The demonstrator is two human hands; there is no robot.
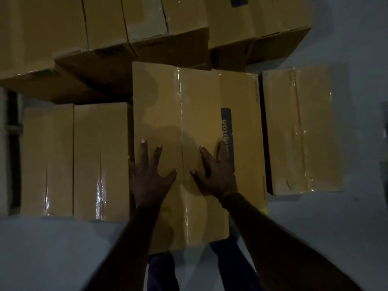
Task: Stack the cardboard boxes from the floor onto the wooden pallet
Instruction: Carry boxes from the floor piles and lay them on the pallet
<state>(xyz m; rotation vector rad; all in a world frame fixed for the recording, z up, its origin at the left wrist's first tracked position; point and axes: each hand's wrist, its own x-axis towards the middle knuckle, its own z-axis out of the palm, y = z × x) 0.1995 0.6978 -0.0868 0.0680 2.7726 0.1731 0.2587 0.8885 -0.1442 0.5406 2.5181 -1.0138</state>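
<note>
Both hands lie flat on the top face of a large cardboard box, fingers spread and straight, curling round nothing. The left hand rests near the box's left edge, its little finger reaching over that edge, while the right hand rests just right of the glossy tape seam that runs down the middle of the lid; the two thumbs point toward each other across the seam without touching. Two fingers of the right hand overlap the lower end of a dark blue printed label with pale lettering. The box is smooth, tan corrugated card, rectangular, with clear tape catching the dim light in streaks. It sits higher than its neighbours and its near end overhangs the person's legs; whether it rests on anything underneath cannot be told. Touching its left side stands a lower pair of boxes, also taped and slightly dented along the seams. Just beside its right side, with a dark gap between, lies a single box with wrinkled tape. Behind, a taller stack of boxes rises, its edges crushed and uneven. The floor is pale grey and matte, and a dark slatted strip shows at the far left.
</note>
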